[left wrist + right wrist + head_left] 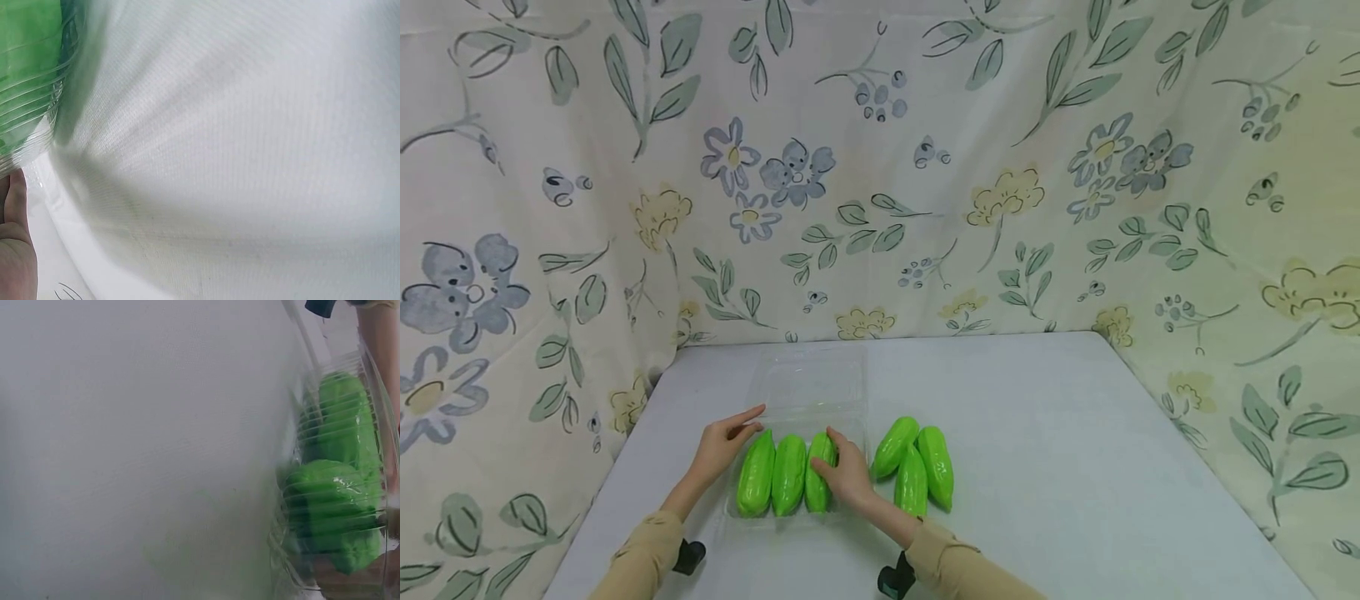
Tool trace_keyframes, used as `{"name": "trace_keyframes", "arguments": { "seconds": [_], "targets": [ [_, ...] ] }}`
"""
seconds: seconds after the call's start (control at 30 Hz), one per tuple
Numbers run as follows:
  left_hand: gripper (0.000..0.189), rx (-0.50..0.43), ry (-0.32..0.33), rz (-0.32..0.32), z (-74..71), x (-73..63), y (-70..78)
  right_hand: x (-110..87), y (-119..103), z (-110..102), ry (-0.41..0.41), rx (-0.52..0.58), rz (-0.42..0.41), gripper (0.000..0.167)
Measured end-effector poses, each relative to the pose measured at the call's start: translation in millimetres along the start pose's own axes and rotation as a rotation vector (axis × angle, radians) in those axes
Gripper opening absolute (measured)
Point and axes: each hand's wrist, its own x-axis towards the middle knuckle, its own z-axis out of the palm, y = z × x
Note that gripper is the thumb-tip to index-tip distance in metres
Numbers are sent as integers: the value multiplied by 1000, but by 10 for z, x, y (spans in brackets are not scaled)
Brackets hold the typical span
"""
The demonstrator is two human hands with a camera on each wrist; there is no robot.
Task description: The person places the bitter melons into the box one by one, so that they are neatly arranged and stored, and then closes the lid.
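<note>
Three shiny green cucumber-shaped vegetables lie side by side in a clear plastic container [760, 518]: a left one [756, 477], a middle one [789, 475] and a right one [817, 492]. My right hand [848, 477] holds the right one between thumb and fingers, near its upper half. At the container's left side, my left hand [722, 446] touches the rim with fingers stretched out. In the left wrist view, fingers [17, 200] meet the ribbed clear wall. The right wrist view shows green vegetables [340, 487] through that wall.
Three more green vegetables [935, 467] lie grouped on the white table [1060, 467], right of the container. The container's clear lid [808, 379] lies folded back behind it. A floral curtain [880, 208] hangs behind the table and along both sides.
</note>
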Motion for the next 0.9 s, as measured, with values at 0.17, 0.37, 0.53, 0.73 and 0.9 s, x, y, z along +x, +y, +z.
{"name": "trace_keyframes", "arguments": {
  "seconds": [0.17,0.37,0.53,0.73,0.9],
  "targets": [
    [35,9,8,11,3,-7,-1,-12,-4,-7,6,2,-18,55],
    [35,20,15,14,7,-7,24,-11,-2,-9,15,6,-18,56],
    [35,17,12,-10,7,-11,40,-4,11,2,35,-9,-14,54],
    [36,9,10,-18,9,-10,39,-16,19,6,46,-8,-15,53],
    [36,16,13,-31,8,-9,49,-18,5,-8,59,13,-20,54]
  ]
}}
